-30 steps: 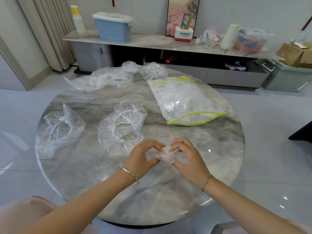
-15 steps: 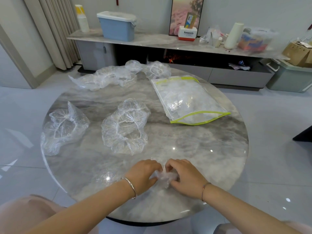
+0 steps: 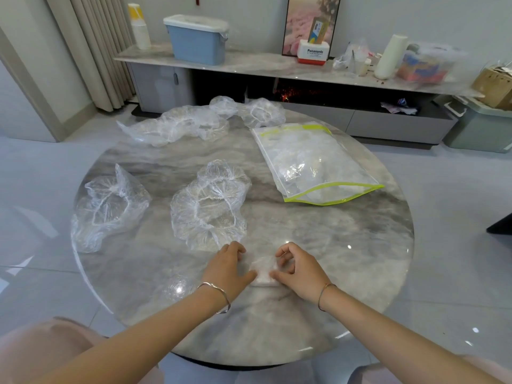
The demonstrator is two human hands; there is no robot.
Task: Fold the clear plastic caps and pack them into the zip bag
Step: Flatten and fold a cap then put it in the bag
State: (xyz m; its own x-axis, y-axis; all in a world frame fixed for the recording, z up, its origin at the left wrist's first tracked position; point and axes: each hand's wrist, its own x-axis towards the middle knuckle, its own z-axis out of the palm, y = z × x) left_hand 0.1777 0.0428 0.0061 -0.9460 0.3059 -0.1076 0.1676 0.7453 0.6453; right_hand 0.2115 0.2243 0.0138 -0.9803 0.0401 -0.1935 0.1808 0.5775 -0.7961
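Right now, folded cap (image 3: pixel 263 271): small crinkled clear-plastic packet, nearly square, long axis unclear, flat on glossy grey marble round table (image 3: pixel 332 245) near your edge. Your left hand (image 3: pixel 227 268) palm-down, fingers loosely bent, thumb touching packet's left edge. Your right hand (image 3: pixel 300 270) pinches packet's right end: thumb on near corner, index curled over far side. Loose cap (image 3: pixel 210 209), puffy, elastic-rimmed, just beyond left hand. Zip bag (image 3: pixel 313 164), yellow-green trim, part-filled, long axis running away from you, lies beyond right hand.

Folded cap (image 3: pixel 263 270): small wad, near edge of tabletop (image 3: pixel 346 245).
Loose caps (image 3: pixel 210 206): crumpled, spread left and far.
Zip bag (image 3: pixel 313 162): green-trimmed, part-filled, laid flat right.
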